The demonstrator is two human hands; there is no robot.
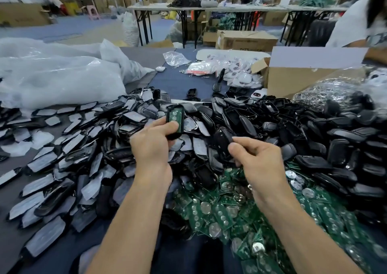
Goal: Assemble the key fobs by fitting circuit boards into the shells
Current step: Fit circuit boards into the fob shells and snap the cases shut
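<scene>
My left hand (154, 146) grips a black key fob shell (175, 120) with a green circuit board (173, 114) lying inside it, my thumb pressing on the board. My right hand (256, 158) pinches another black shell half (223, 140) between thumb and fingers, just right of the left hand. Both hands hover above a big heap of shells. A pile of green circuit boards with coin cells (230, 208) lies under my right forearm.
Film-covered shell halves (62, 158) spread over the left of the grey table. Plain black shells (345, 148) are heaped on the right. White plastic bags (52, 79) lie at the far left, a cardboard box (293, 79) at the far right. Another person (360, 22) sits beyond it.
</scene>
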